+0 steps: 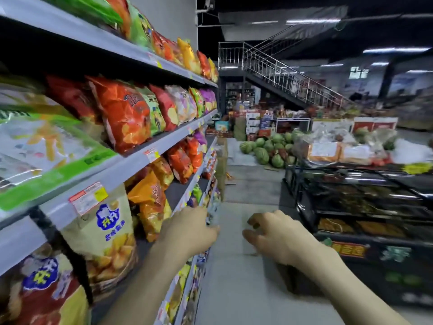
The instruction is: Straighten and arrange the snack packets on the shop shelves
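Shop aisle, dim ceiling, grey floor (pixel 234 277) running ahead. Rows of snack packets (pixel 164 109) filled the shelves (pixel 131 165) from seven round to eleven o'clock, leaning forward unevenly, and an orange packet (pixel 126 118) bulged over its rail, so plenty looked unstraightened. At six o'clock the left hand (pixel 187 231) reached to a lower shelf lip, its fingertips lost in blur against a small packet there. Gripping or only touching, I could not tell. Just beside it the right hand (pixel 276 238) hovered over the floor, fingers loosely curled and holding nothing, probably ready to steady the row. Farther out sat watermelons (pixel 269 148) at one o'clock and a staircase (pixel 281 73) at twelve.
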A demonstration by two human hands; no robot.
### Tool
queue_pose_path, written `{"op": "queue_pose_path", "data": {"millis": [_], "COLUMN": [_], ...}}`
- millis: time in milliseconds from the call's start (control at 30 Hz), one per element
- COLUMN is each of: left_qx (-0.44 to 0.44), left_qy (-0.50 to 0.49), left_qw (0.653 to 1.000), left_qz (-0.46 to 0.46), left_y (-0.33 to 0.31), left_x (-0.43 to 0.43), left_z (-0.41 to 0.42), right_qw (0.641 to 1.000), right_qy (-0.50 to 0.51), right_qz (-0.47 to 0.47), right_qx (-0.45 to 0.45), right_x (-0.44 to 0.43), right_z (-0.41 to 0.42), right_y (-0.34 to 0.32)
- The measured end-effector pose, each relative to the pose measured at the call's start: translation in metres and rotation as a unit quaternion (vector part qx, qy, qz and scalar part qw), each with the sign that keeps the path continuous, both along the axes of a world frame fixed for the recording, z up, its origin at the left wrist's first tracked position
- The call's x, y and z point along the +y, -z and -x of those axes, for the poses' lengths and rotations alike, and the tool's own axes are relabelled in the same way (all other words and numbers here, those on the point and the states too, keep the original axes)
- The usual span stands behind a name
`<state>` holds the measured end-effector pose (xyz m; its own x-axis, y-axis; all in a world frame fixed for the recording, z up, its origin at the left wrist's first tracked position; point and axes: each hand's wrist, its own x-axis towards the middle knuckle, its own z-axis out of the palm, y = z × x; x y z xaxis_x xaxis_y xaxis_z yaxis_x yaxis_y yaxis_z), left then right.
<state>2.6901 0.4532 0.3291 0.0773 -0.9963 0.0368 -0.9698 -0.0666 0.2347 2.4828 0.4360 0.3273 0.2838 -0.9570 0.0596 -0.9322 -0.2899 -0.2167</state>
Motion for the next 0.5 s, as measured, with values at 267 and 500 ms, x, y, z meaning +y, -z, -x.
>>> {"op": "queue_pose_path", "data": {"millis": [267, 500], "left_qx": [-0.036, -0.090], "left_qy": [0.062, -0.030], "left_qw": [0.996, 0.994], "left_qz": [-0.045, -0.061], "left_y": [0.027, 0.008], "left_x": [-0.116, -0.217], "left_z": [0.054, 0.060], "right_qw": [0.998, 0.998], "right_qy": [0.053, -0.037], "right_qz": [0.018, 0.053], "right_qx": [0.043, 0.019], "right_x": [-0.110, -0.254], "right_z": [0.058, 0.071], "right_y": [0.029, 0.010]}}
